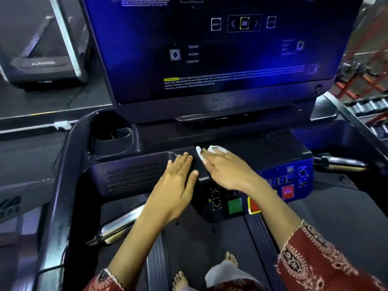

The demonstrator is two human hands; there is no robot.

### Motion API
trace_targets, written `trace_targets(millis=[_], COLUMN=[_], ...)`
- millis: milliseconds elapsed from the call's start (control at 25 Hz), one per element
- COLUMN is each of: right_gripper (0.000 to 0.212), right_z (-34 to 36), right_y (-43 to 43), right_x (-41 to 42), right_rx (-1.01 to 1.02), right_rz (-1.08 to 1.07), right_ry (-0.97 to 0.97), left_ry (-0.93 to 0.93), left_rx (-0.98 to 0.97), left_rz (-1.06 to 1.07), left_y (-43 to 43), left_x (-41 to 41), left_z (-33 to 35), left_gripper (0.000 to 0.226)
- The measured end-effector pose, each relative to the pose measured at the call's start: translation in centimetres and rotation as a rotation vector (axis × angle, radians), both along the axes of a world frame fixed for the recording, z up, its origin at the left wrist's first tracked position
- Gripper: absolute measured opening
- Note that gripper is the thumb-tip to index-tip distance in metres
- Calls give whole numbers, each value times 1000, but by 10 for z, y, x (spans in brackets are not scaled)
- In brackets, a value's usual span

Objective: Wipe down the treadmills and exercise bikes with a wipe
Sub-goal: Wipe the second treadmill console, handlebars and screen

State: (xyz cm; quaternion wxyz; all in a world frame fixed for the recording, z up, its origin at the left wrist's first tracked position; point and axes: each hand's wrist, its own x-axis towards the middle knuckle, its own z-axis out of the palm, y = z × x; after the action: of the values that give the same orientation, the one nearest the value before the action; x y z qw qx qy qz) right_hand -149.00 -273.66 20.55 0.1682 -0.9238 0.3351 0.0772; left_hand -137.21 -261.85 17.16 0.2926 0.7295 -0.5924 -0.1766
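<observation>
Fingers (218,159) of right hand (230,172) straight, pressing white wipe (200,153) flat on treadmill console (134,175) top. Left hand (176,182) flat beside it, fingers straight, holding nothing. Step: wiping console top. Next, probably: sweep toward cup holder (113,137), then screen (210,49).

A red metal rack (369,66) stands at the far right, its bars crossing at angles. Below it, a row of dumbbells (366,106) lies side by side, their rounded ends shining grey, and more of them show lower down at the picture's edge. On the left, a thin black cable (72,97) curves across the dark floor (42,97) toward a pale grey strip (27,128). A small white clip (62,125) sits on that strip.
</observation>
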Motion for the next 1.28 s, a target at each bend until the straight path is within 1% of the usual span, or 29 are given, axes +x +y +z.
trace_targets(millis=[40,80,120,160,200,240,280,320,360,400,440,480,520,600,640,680,720,760,800,880,920,960,1000,1080,1120,1160,1200,1240,1280], right_gripper=[47,54,67,78,79,68,52,42,41,43,46,48,48,47,54,60,59,55,50,43,42,43,46,49,50,49,49,48,47], right_z=[4,7,6,4,3,2,-1,-10,-18,-20,-15,-14,-13,-9,-11,-15,-20,-26,-30,-40,-48,-59,-70,-78,-78,-76,-74,-78,-86], right_y=[0,-6,-20,-39,-52,-61,-62,-58,-52,-45,-46,-58,-72,-84,-80,-68,-49,-30,-13,5,2,-5,-14,-28,-29,-26,-19,-9,1], right_x=[-17,-38,-59,-75,-81,-75,-61,-44,-30,-24,-27,-38,-53,-86,-98,-103,-101,-95,-89,-91,-102,-117,-135,-158,-158,-151,-143,-140,-143], right_rx=[19,-6,-87,-170,-242,-286,-317,-332,-285,-222,-158,-110,-102,-185,-291,-432,-525,-525,-451,-360,-404,-481,-541,-532,-484,-422,-386,-376,-399], right_rz=[28,63,52,-4,-88,-146,-131,-36,95,192,224,194,109,-86,-149,-190,-223,-236,-202,6,112,151,85,-251,-432,-545,-541,-430,-256], right_ry=[-24,-6,29,95,153,241,273,222,118,58,47,48,86,185,152,67,-80,-245,-362,-540,-605,-639,-651,-715,-749,-779,-797,-788,-764], left_ry=[9,15,9,-12,-39,-64,-90,-119,-149,-174,-197,-216,-226,-229,-230,-231,-234,-248,-278,-354,-390,-422,-448,-492,-507,-514,-517,-516,-515], left_rx=[-12,-13,-10,-7,-3,-8,-26,-39,-41,-39,-39,-42,-49,-59,-65,-79,-104,-138,-176,-231,-248,-264,-276,-281,-278,-279,-282,-283,-284], left_rz=[17,31,42,49,62,85,115,145,174,201,223,242,262,307,323,336,346,347,338,307,291,277,263,231,210,185,164,154,156], left_y=[-2,-4,-7,-11,-16,-21,-26,-29,-32,-34,-35,-36,-37,-38,-38,-37,-35,-31,-27,-20,-17,-15,-13,-11,-11,-12,-12,-13,-13], left_x=[-3,-7,-12,-18,-26,-34,-41,-46,-50,-52,-53,-55,-56,-60,-62,-64,-66,-68,-71,-78,-81,-84,-87,-96,-101,-106,-110,-114,-116], left_z=[1,2,3,5,6,7,7,6,5,2,0,-2,-3,-3,-4,-4,-5,-7,-9,-14,-17,-20,-22,-26,-28,-31,-34,-36,-38], left_gripper=[80,85,86,82,75,69,67,68,71,73,72,70,69,67,66,65,64,64,63,58,55,52,50,51,53,54,55,56,56])
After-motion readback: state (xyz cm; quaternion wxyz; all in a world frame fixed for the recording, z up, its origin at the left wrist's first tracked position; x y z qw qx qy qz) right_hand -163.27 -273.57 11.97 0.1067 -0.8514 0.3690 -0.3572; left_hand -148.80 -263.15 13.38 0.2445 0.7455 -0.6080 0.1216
